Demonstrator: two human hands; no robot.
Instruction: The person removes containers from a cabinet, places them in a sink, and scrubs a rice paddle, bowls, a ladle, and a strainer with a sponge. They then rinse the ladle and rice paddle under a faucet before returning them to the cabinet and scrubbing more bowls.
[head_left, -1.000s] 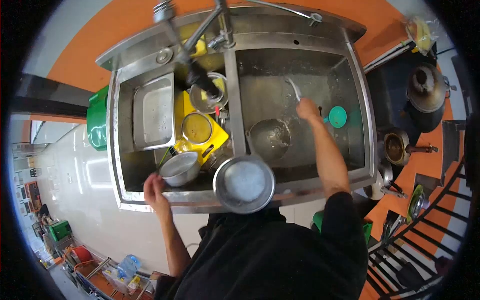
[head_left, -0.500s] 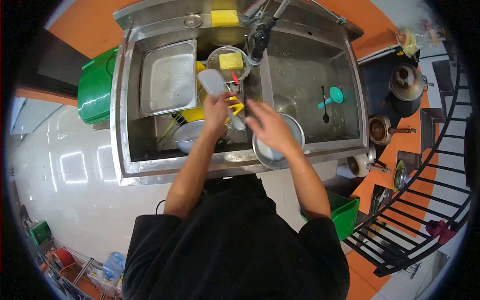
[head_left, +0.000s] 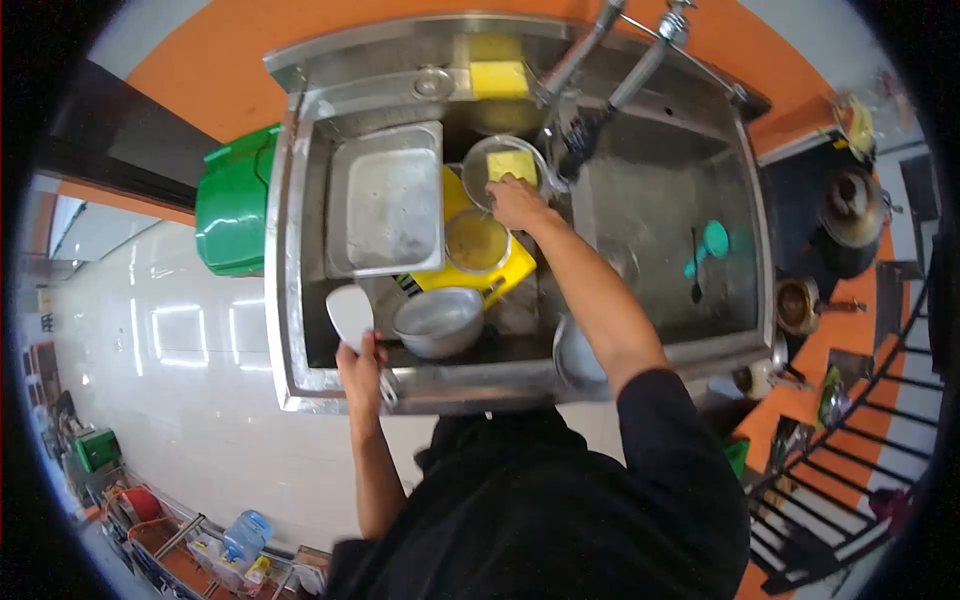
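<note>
My left hand (head_left: 362, 368) is wrapped round the handle of a white rice paddle (head_left: 350, 316), held blade up at the sink's front left edge. Over a round metal bowl (head_left: 470, 166), my right hand (head_left: 518, 203) has its fingers bent onto the near edge of a yellow sponge (head_left: 511, 164). The sponge lies in that bowl, partly covered by the fingers. Nearer me are a bowl of cloudy liquid (head_left: 476, 243) on a yellow item (head_left: 515, 268) and a deep grey bowl (head_left: 438, 320) beside the paddle.
A rectangular steel pan (head_left: 386, 205) fills the left of the basin. Another yellow sponge (head_left: 498, 79) sits on the back ledge near the taps (head_left: 640, 75). A teal ladle (head_left: 714, 240) lies in the right basin. Under my right forearm is a metal basin (head_left: 577, 358).
My left hand has carried the rice paddle left and toward me, away from the bowls. My right hand has moved from the front metal basin to the sponge at the back.
</note>
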